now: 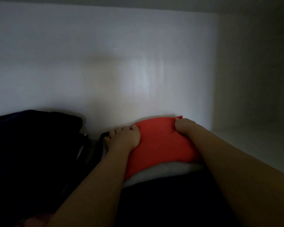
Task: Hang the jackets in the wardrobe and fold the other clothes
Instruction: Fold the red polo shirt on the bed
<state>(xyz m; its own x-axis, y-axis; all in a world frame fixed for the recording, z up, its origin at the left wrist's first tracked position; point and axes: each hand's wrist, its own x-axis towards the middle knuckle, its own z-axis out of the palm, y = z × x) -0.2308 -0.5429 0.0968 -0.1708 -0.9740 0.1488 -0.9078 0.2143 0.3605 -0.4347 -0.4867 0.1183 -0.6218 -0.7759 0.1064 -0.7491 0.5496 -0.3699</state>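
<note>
Both hands grip the folded red garment (pixel 161 141) (top of a dim stack): left hand (pixel 125 138) curled over its left edge, right hand (pixel 185 126) pinching the far corner.

Left of the red folded garment (pixel 161 145), your dark clothes pile (pixel 33 145) is too dim to identify and cut off at the frame's edge.

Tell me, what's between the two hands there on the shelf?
In the head view, the folded red garment fills the stretch between them. The left hand grips its left edge and the right hand pinches its far right corner. It lies on a grey-white folded piece.
</note>
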